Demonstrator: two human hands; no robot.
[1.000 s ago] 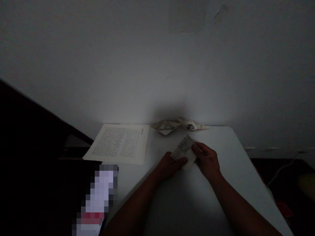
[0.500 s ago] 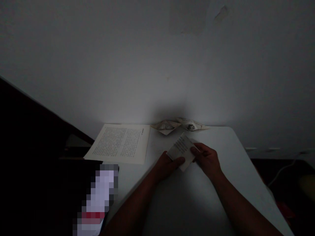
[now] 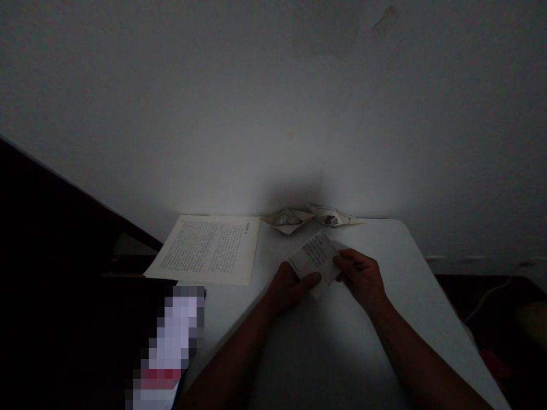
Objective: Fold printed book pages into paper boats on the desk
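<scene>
A small folded piece of printed paper (image 3: 314, 259) is held over the white table (image 3: 325, 353) between both my hands. My left hand (image 3: 288, 287) pinches its lower left corner with the thumb on top. On the other side, my right hand (image 3: 361, 276) grips the paper's right edge with fingers curled. Two folded paper boats (image 3: 288, 219) (image 3: 333, 217) sit just beyond, at the table's far edge against the wall.
A printed sheet of text (image 3: 209, 249) lies flat on the table at the left. A dark surface with a blurred pale object (image 3: 171, 347) fills the lower left. The white wall (image 3: 273, 114) rises behind the table. A cable (image 3: 491, 293) runs on the floor at right.
The folded paper has been turned and shifted slightly left between my hands; both hands stay closed on it in about the same place.
</scene>
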